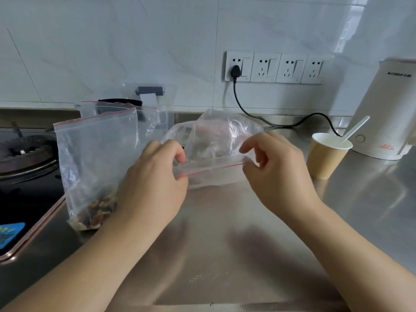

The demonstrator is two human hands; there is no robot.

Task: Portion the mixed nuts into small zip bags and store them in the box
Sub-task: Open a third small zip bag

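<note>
Hands meet at the centre of the frame over a steel desk. The left hand pinches the left end of a small zip bag at its red seal line, and the right hand pinches the right end, so each grip is narrow and holding the bag's mouth edge. The bag is clear and crumpled; I cannot tell what it holds. At the left of the frame a larger zip bag stands upright with mixed nuts at its bottom, touching the left wrist. Behind it stand more clear bags. At the right, a paper cup with a white spoon sits just beside a white kettle.
</note>
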